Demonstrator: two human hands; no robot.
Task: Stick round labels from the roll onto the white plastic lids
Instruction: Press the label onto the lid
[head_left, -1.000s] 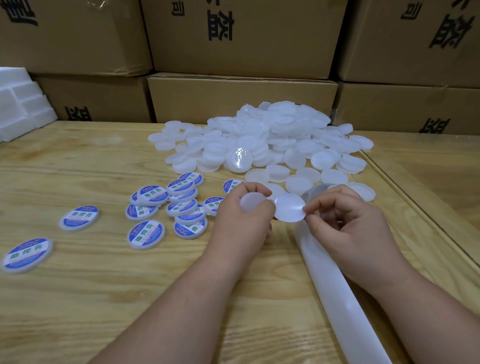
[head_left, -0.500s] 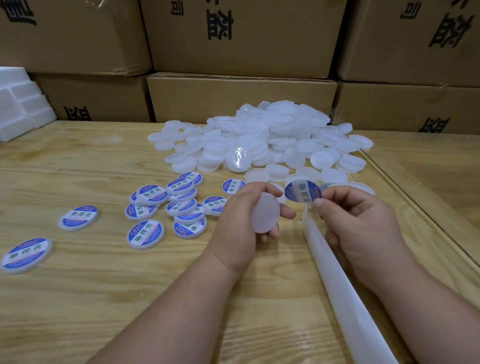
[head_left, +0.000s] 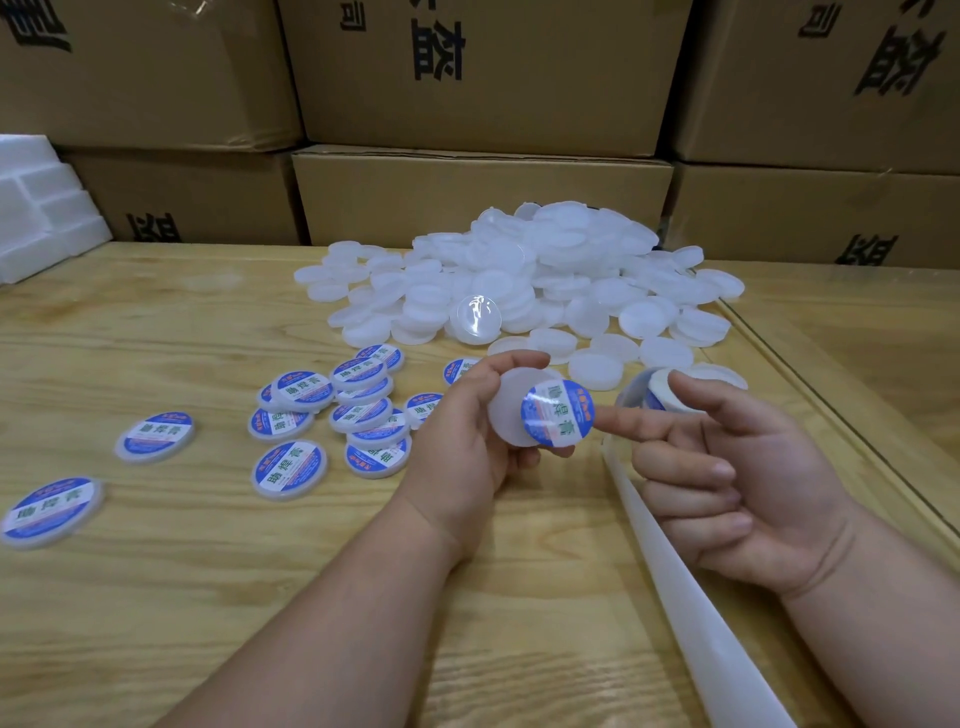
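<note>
1. Head view, the only one we have: we look down on a wooden worktop (head_left: 156, 597) with cardboard boxes (head_left: 483, 202) stacked behind its far edge and white foam blocks (head_left: 41, 208) at the far left corner.
2. Our left hand (head_left: 467, 441) grips a white plastic lid (head_left: 506, 415) by the rim, thumb on top and fingers curled beneath, holding it tilted towards us above the middle of the worktop.
3. A blue round label (head_left: 557, 413) sits on the right part of the lid's face, overhanging its right rim, so it is off-centre.
4. Our right hand (head_left: 737, 499) is palm up, and its extended index finger touches the label's right edge. The other fingers curl loosely and grasp nothing.
5. Just behind that hand, towards the right edge, we see part of the label roll (head_left: 660, 397), with its white backing strip (head_left: 691, 623) running along the worktop to the near edge.
6. The heap of bare lids (head_left: 545, 280) lies at the far side, centre to right, one of them with a glossy clear face.
7. Finished labelled lids (head_left: 358, 405) cluster left of the left hand, some stacked. Three more lie apart towards the left edge, the nearest blurred.
</note>
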